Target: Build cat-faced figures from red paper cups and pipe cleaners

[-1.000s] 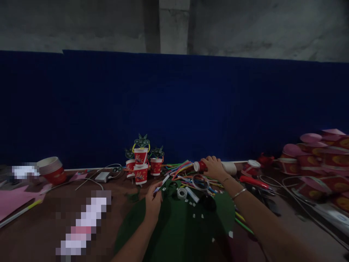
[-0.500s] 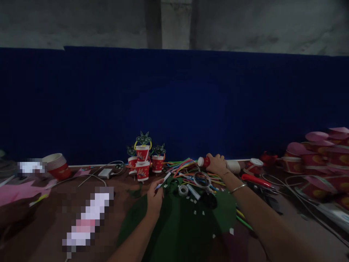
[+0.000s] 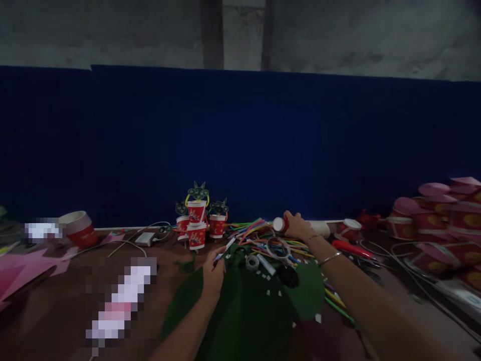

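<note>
Held red cup [image 3: 287, 223]: paper look, white end matt
Cup stack [image 3: 81, 236]: smooth printed paper
Green sheet [image 3: 259, 311]: flat matt paper
Pink sheet [image 3: 22, 265]: matt paper
Clear tape roll [image 3: 278, 257]: glossy plastic
Red handle [image 3: 351, 248]: glossy plastic
Bracelet [image 3: 330, 258]: shiny metal
Blue backdrop [image 3: 240, 145]: matt, cloth or board unclear
Upper wall [image 3: 338, 37]: rough concrete
Table [image 3: 60, 296]: smooth, dull

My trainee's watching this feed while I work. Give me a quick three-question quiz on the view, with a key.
1. True or false: a silver bangle is worn on the left arm.
2. Which one does the right hand hold? (a) the clear tape roll (b) a red item with a white end (c) the red-handled tool
3. Fill in: the large sheet nearest the left hand is dark ____ in colour.

Key: 1. False; the silver bangle is on the right. 2. b. 3. green.
</note>
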`<action>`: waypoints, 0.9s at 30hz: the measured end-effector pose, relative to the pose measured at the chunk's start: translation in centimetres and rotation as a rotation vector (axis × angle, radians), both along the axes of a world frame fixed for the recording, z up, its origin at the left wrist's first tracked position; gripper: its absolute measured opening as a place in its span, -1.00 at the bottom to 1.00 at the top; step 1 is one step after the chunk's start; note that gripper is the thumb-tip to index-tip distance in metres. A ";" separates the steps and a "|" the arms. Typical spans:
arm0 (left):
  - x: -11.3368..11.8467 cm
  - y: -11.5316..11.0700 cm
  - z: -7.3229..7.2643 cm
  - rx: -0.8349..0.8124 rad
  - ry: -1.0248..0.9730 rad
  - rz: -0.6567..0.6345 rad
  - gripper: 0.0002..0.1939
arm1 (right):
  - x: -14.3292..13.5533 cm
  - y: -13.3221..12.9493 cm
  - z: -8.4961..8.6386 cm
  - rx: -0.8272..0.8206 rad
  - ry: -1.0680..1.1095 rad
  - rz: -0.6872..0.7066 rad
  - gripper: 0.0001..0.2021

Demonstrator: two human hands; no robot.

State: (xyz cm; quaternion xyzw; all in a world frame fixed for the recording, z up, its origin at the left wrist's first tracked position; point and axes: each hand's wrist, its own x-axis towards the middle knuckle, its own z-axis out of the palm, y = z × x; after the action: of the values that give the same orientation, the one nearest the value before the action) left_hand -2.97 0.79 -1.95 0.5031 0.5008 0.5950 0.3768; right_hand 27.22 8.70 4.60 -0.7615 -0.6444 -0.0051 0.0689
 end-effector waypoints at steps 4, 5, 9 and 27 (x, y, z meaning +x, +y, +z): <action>0.1 -0.4 0.6 0.040 0.075 -0.025 -0.69 | -0.5 -0.9 -0.3 0.048 -0.026 0.056 -0.48; 0.2 -0.6 0.8 0.071 0.114 -0.036 -0.69 | -0.6 -1.2 -0.4 0.065 -0.032 0.073 -0.49; 1.6 -1.4 1.4 0.202 0.319 -0.106 -0.67 | 0.1 -2.1 -1.2 0.145 -0.014 0.181 -0.39; 16.6 9.1 4.2 0.475 1.439 -0.222 -0.34 | 5.2 -0.9 -4.1 0.344 0.242 0.169 -0.60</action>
State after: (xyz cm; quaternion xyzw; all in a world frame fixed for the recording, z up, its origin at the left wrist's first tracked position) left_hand 13.65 9.89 2.22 0.8815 0.4279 0.1710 -0.1029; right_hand 32.44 7.82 0.52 -0.6768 -0.6828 -0.0176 0.2746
